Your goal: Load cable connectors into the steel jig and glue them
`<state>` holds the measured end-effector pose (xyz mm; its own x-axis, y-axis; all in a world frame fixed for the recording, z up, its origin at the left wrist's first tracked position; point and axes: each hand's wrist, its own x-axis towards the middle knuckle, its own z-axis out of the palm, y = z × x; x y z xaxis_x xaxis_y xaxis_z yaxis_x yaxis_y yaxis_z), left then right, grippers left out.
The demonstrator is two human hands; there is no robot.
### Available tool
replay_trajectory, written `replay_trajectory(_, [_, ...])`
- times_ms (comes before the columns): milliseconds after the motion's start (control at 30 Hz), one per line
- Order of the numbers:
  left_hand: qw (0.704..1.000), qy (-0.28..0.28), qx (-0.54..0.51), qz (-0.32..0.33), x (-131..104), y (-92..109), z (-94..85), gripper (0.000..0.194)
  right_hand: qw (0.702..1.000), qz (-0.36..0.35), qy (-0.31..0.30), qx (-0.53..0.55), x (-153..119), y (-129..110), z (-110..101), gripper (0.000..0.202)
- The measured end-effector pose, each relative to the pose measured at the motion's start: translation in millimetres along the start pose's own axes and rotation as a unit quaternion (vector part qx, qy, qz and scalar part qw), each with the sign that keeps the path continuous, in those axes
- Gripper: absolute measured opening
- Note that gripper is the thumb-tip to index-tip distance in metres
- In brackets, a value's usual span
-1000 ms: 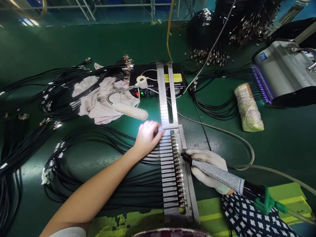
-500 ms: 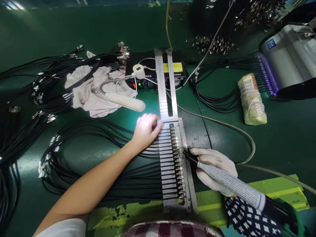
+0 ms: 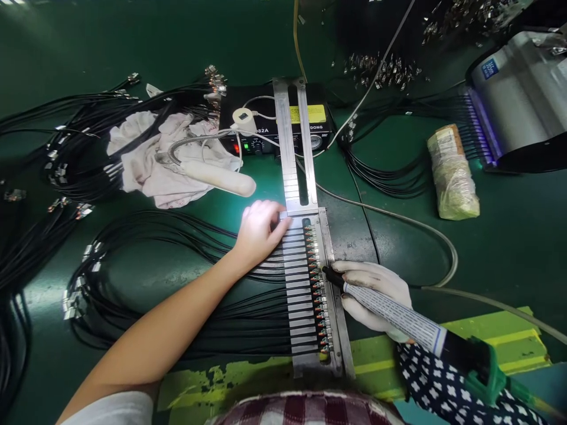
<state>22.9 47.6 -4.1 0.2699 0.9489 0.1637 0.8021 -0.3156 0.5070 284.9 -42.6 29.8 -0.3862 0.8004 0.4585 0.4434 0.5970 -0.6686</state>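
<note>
A long metal jig lies before me, with a row of black cables running into its slots from the left. Small metal connectors with orange bits line its right side. My left hand, bare, grips the jig's left edge near its middle joint, thumb on top and the other fingers partly hidden. In a white glove, my right hand is wrapped round a glue dispensing syringe with a printed label and a green cap at the rear. The syringe's dark tip points at the connectors midway down the row; contact cannot be made out.
A black dispenser controller box sits under the jig's far end. Beside it are a lit lamp head and white cloth. On the right stand a wrapped block and a silver curing machine with purple light. Cable bundles lie left.
My right hand and the syringe have shifted slightly left and up, with the tip nearer the connectors. My left hand keeps its grip on the jig. The whole view has shifted a little.
</note>
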Motion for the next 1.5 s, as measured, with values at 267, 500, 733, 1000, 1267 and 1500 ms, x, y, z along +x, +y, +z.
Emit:
replay_trajectory(267, [1.0, -0.01, 0.003, -0.009, 0, 0, -0.3, 0.018, 1.0, -0.005, 0.0, -0.004, -2, 0, -1, 0.021])
replay_trajectory(500, [1.0, -0.007, 0.0, -0.008, 1, 0, -0.9, 0.017, 1.0, -0.017, -0.009, -0.013, -4, 1, -2, 0.02])
replay_trajectory(733, [1.0, -0.009, -0.001, -0.01, 0, 1, -1.6, 0.018, 1.0, -0.01, -0.01, -0.008, -3, 2, -2, 0.019])
replay_trajectory(1000, [1.0, -0.012, 0.0, -0.012, 1, 2, -1.9, 0.018, 1.0, -0.01, -0.006, 0.001, -2, 4, -1, 0.023])
replay_trajectory(1267, [1.0, -0.013, 0.001, -0.009, 1, 0, -1.7, 0.018, 1.0, -0.002, -0.001, 0.003, -4, 6, 0, 0.025])
replay_trajectory(1500, [1.0, -0.01, 0.004, -0.009, 0, 0, -0.8, 0.018, 0.999, -0.036, 0.027, -0.006, -8, -7, -9, 0.028])
